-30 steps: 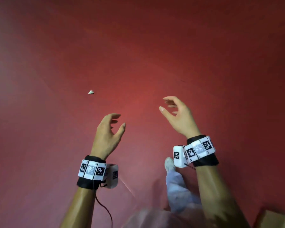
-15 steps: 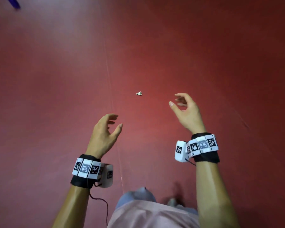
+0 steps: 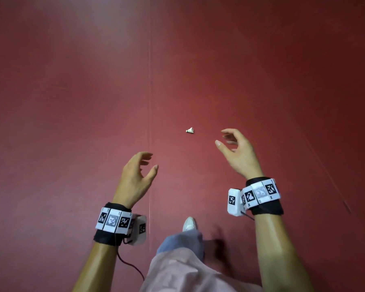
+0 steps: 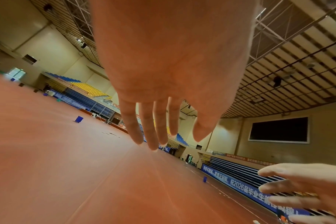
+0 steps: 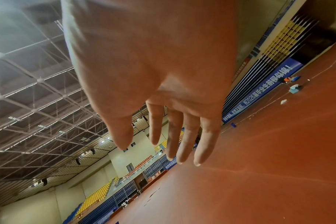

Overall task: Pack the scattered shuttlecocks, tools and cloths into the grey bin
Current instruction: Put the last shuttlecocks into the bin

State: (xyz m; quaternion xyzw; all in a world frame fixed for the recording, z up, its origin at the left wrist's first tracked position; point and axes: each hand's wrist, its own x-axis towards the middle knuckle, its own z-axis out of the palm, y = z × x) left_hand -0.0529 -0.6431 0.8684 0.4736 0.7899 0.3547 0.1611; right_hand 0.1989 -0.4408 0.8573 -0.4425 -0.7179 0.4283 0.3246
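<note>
The right hand (image 3: 239, 154) hangs above the red floor (image 3: 72, 123) with its fingers loosely spread and gently curved, thumb apart from them, holding nothing; the right wrist view shows the same slack, splayed fingers (image 5: 184, 136). The shuttlecock (image 3: 190, 130) lies on the floor near this hand, to the left of its fingertips and a little farther from the person, apart from it and untouched. The left hand (image 3: 135, 180) is likewise relaxed and empty, fingers bent softly with the thumb standing off; the shuttlecock sits beyond it and to its right, farther off than from the right hand. The shuttlecock rests on its side, its long axis running roughly left to right across the head view, the small rounded end pointing left and the flared white skirt toward the right hand. Nearer the person than the shuttlecock, a white shoe (image 3: 189, 224) is planted on the floor below a blue trouser leg (image 3: 181, 241).
</note>
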